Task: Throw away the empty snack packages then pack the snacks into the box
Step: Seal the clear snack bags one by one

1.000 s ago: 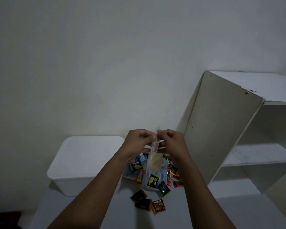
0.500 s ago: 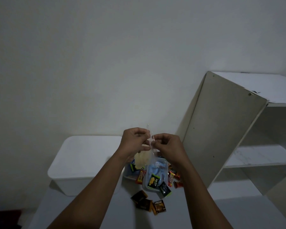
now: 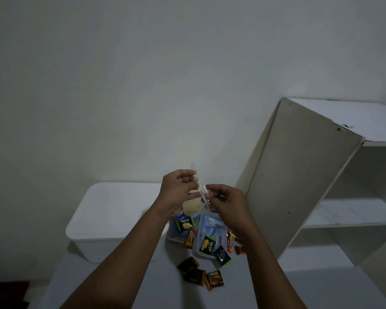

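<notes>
Below both hands, brown snack packets (image 3: 214,279) are strewn on the table (image 3: 165,293). Just beyond, under the right hand (image 3: 226,206), a clear box (image 3: 206,233) is ringed by more snacks (image 3: 190,239). A clear plastic package (image 3: 200,188) is pinched between the curled fingers of the right hand and the left hand (image 3: 178,192). Left of the hands, a white bin (image 3: 112,217) is seen.

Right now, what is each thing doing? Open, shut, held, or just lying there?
left hand: pinching the clear snack bag.
right hand: pinching the same bag.
clear snack bag: held up in the air between both hands.
white bin: lid on, shut.
clear box: open, no lid on it.
brown packets: lying loose on the table.
</notes>
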Tool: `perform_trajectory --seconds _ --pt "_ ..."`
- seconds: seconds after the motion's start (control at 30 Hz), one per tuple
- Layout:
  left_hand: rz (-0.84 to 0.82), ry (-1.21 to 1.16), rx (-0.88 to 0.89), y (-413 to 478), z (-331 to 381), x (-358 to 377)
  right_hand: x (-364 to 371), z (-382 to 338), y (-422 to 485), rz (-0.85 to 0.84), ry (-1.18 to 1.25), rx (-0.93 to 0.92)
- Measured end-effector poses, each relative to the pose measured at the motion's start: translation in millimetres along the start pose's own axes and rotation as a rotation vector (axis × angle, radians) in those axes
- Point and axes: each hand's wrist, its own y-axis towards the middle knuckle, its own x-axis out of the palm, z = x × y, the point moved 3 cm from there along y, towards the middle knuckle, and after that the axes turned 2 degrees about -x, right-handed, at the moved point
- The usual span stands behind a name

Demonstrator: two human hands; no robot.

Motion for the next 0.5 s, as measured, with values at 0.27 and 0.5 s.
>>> perform_trajectory --seconds 0.27,0.5 --pt "-0.011 -0.195 -0.010 -1 2 3 7 19 -11 0.060 -0.046 -0.137" --pt "0.092 0.535 0.168 -14 -54 -39 1 51 -19 0.246 0.062 0.030"
